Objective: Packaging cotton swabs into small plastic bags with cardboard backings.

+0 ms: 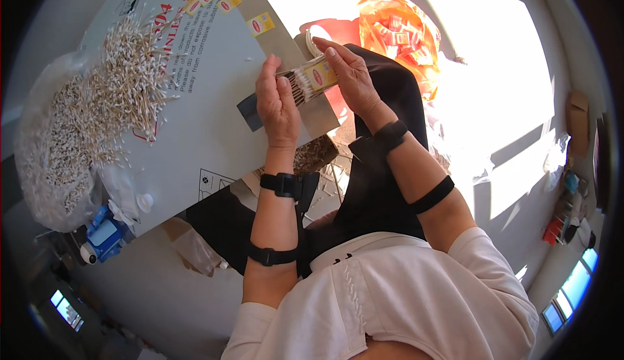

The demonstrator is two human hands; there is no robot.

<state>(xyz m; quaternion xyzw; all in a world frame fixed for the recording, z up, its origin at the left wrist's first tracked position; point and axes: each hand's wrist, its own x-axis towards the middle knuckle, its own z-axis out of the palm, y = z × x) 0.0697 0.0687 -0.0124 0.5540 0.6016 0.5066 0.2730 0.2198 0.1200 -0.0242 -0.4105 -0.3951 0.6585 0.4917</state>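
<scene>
Between my hands is a bundle of cotton swabs (301,90) with a yellow and white label card (321,76) at its right part, seemingly in a clear sleeve. My left hand (278,103) presses on the left end of the bundle, its thumb upright along the near side. At the other end, my right hand (354,79) wraps the labelled part between thumb and fingers. Both hands are over the table's right corner. Beneath the left hand lies a dark flat strip (250,112). Palms and some fingertips are hidden.
Loose cotton swabs (123,80) are heaped on the grey table (188,145), spilling from a clear plastic bag (39,165). Several yellow label cards (260,25) lie at the far edge. An orange bag (396,35) of packets stands beyond my knee; a box of swabs (314,155) sits below the table edge.
</scene>
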